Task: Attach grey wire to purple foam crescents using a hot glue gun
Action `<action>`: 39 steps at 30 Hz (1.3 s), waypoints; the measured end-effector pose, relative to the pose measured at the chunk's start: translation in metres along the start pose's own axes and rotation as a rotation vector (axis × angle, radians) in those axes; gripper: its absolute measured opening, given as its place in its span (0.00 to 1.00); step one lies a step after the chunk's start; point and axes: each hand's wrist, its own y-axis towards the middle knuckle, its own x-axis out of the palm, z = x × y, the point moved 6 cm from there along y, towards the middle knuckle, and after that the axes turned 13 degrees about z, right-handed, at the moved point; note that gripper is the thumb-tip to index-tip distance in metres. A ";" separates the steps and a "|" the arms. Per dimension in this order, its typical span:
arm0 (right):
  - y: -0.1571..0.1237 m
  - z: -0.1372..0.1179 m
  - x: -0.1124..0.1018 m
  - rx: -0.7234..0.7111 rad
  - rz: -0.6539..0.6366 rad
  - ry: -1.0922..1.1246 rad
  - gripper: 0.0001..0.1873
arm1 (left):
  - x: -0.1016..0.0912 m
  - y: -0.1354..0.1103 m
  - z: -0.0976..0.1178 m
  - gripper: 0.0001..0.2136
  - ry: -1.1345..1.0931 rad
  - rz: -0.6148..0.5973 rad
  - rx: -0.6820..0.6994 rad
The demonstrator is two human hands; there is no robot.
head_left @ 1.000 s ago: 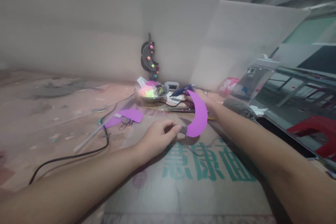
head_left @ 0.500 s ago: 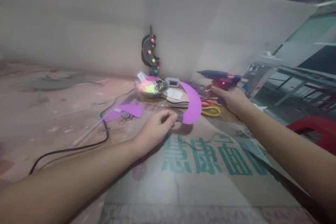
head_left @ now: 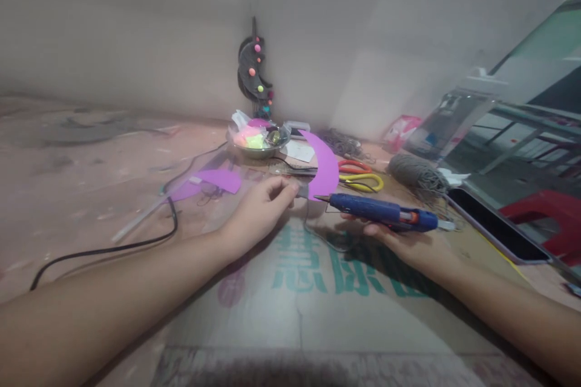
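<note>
My left hand pinches the grey lower end of a purple crescent cutout, which curves up and stands off the board. In my right hand is a blue hot glue gun, held sideways with its nozzle pointing left. The nozzle tip is right by the crescent's lower end, close to my left fingertips; whether it touches cannot be made out. A clear glue stick pokes out of the gun's back. Under both hands lies a board with green printed characters.
Behind are a bowl of coloured pompoms, scissors with red and yellow handles, and a dark crescent ornament at the wall. Grey yarn and a phone lie right. Purple scraps and a black cable lie left.
My right hand has brought the glue gun down and left, from raised at the right to the crescent's lower end. My left hand keeps its pinch; the view has shifted slightly.
</note>
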 end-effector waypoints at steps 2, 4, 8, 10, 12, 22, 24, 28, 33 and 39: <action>0.000 0.000 0.001 -0.001 -0.008 -0.021 0.12 | 0.000 0.000 0.000 0.14 0.005 -0.001 0.002; 0.001 0.001 0.000 -0.002 -0.005 -0.064 0.13 | 0.001 -0.001 -0.002 0.14 0.008 -0.006 0.000; -0.002 0.003 0.001 -0.031 0.004 -0.132 0.12 | 0.002 -0.001 -0.002 0.14 0.009 -0.010 0.001; -0.003 0.007 0.002 -0.017 0.007 -0.162 0.11 | 0.002 -0.002 -0.001 0.14 0.016 -0.012 0.001; -0.004 0.011 0.003 0.010 0.007 -0.201 0.12 | 0.002 -0.002 0.000 0.13 0.021 -0.014 0.001; -0.003 0.010 0.006 0.069 -0.012 -0.249 0.11 | 0.003 -0.002 0.001 0.13 0.010 -0.030 0.001; -0.004 0.011 0.006 0.073 -0.004 -0.268 0.09 | 0.003 -0.002 0.001 0.13 0.005 -0.031 0.000; -0.004 0.013 0.005 0.067 0.002 -0.289 0.08 | 0.003 -0.003 0.001 0.13 0.002 -0.033 0.001; -0.004 0.013 0.005 0.048 -0.001 -0.287 0.10 | 0.003 -0.002 0.002 0.13 0.002 -0.030 0.007; -0.004 0.011 0.005 0.061 -0.010 -0.286 0.11 | 0.003 -0.002 0.001 0.13 -0.003 -0.034 -0.012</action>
